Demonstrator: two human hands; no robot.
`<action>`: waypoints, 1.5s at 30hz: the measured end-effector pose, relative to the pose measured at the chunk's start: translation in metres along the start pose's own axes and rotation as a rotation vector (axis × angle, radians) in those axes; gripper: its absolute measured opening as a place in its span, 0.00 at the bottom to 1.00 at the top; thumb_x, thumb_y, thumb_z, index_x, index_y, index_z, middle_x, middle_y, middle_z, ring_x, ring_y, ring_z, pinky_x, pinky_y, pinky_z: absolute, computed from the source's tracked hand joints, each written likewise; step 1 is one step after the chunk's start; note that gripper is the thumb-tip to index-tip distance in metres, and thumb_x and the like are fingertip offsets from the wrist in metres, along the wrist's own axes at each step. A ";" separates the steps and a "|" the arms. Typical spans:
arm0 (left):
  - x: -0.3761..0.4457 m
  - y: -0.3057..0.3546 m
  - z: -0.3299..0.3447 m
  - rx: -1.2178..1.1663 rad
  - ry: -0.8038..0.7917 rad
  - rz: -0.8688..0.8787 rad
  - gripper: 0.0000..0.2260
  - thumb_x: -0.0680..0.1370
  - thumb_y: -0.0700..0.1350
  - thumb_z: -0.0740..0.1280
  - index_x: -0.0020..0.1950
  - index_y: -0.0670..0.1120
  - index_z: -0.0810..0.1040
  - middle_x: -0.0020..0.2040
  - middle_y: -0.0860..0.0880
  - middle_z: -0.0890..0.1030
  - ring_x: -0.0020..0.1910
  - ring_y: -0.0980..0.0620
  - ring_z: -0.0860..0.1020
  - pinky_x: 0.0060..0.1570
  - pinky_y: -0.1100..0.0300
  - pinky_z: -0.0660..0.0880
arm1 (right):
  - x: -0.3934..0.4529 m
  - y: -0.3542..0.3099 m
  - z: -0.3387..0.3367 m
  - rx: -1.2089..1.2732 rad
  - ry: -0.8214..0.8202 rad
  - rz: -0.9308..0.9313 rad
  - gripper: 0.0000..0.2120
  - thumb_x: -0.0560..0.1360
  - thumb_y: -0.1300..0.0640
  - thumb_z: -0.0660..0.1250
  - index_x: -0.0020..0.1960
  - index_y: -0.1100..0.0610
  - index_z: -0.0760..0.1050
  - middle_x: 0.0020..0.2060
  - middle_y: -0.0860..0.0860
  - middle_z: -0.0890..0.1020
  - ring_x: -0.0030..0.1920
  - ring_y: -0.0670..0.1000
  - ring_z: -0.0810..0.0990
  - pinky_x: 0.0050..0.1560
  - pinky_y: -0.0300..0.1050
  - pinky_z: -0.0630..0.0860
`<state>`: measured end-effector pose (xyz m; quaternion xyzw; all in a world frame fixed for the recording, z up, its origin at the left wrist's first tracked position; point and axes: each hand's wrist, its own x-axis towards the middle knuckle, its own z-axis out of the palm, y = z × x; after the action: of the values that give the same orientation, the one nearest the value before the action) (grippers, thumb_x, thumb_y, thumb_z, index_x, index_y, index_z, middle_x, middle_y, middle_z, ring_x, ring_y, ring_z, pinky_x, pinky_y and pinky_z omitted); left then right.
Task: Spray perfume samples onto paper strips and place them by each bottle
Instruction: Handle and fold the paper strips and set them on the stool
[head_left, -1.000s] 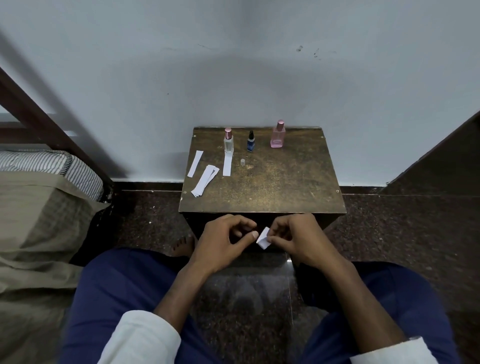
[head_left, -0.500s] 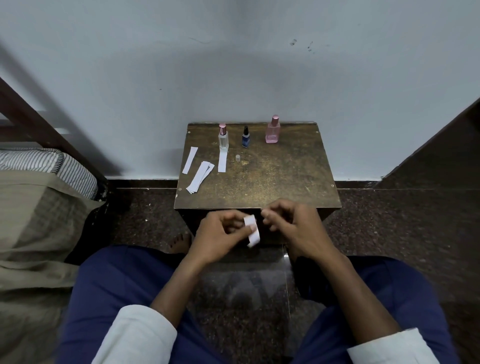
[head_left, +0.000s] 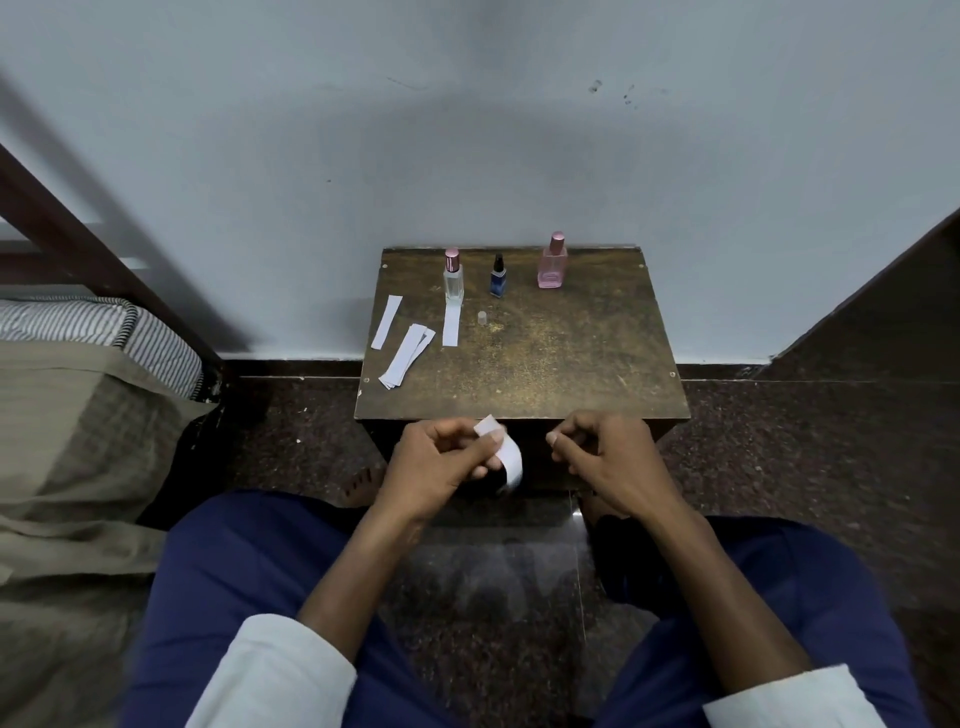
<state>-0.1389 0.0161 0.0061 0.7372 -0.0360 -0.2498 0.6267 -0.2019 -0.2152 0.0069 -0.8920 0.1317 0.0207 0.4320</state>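
Brown table (head_left: 545, 364), left hand (head_left: 441, 467) pinching curled paper strip (head_left: 506, 452), right hand (head_left: 608, 457) seemingly curled empty.

One head-worn wide-angle view — looking forward and down, close over the hands, toward the table (head_left: 571, 364).

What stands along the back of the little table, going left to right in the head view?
Clear bottle with a pink cap, then small blue bottle, then pink bottle.

white paper strips (head_left: 399, 355), pink bottle (head_left: 552, 261), blue bottle (head_left: 497, 278), brown table (head_left: 571, 353), striped mattress (head_left: 78, 325)
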 end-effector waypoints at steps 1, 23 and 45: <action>-0.003 0.007 0.003 -0.133 -0.059 0.004 0.03 0.80 0.41 0.75 0.50 0.42 0.88 0.37 0.47 0.86 0.35 0.60 0.81 0.40 0.66 0.77 | -0.001 -0.002 -0.001 0.088 -0.014 0.046 0.08 0.82 0.48 0.71 0.47 0.49 0.85 0.38 0.44 0.88 0.38 0.44 0.86 0.45 0.43 0.81; 0.002 0.005 0.005 -0.240 0.059 -0.038 0.06 0.81 0.39 0.74 0.54 0.38 0.87 0.45 0.42 0.88 0.45 0.55 0.86 0.45 0.68 0.82 | -0.002 -0.005 0.006 0.380 -0.359 0.093 0.05 0.81 0.52 0.72 0.50 0.53 0.84 0.50 0.50 0.89 0.46 0.45 0.83 0.48 0.47 0.75; -0.005 0.018 -0.005 -0.338 -0.204 -0.177 0.04 0.77 0.42 0.75 0.49 0.42 0.86 0.37 0.47 0.84 0.33 0.60 0.82 0.32 0.72 0.78 | -0.001 0.022 0.006 -0.320 -0.352 0.149 0.14 0.81 0.39 0.68 0.47 0.50 0.81 0.39 0.48 0.83 0.43 0.48 0.83 0.49 0.51 0.80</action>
<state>-0.1361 0.0190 0.0248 0.5928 0.0080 -0.3796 0.7103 -0.2079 -0.2233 -0.0141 -0.9195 0.1151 0.2281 0.2986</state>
